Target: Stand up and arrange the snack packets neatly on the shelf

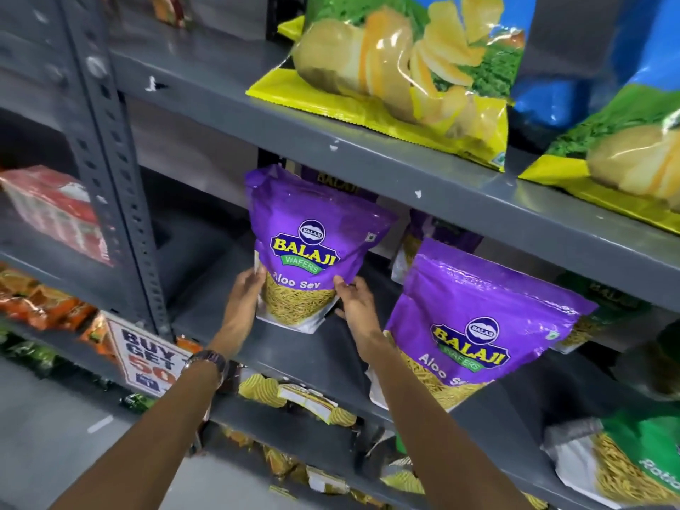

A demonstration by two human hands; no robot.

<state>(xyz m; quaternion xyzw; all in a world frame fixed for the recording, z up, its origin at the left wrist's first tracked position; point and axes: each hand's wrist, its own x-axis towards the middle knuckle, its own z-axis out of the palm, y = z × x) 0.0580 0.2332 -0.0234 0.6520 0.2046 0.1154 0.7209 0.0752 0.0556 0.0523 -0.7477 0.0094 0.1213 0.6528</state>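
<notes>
A purple Aloo Sev packet (312, 237) stands upright on the grey middle shelf (294, 347). My left hand (247, 293) grips its lower left edge and my right hand (355, 305) holds its lower right edge. A second purple Aloo Sev packet (474, 325) stands to the right, leaning forward at the shelf's front. More purple packets (438, 230) show behind, partly hidden by the shelf above.
Yellow-green chips bags (401, 71) lie on the upper shelf (368, 156). A green packet (633, 461) sits at the lower right. Small yellow packets (294, 395) fill the shelf below. A perforated upright (110, 171) and an offer sign (151, 358) stand left, with red packs (55, 211) beyond.
</notes>
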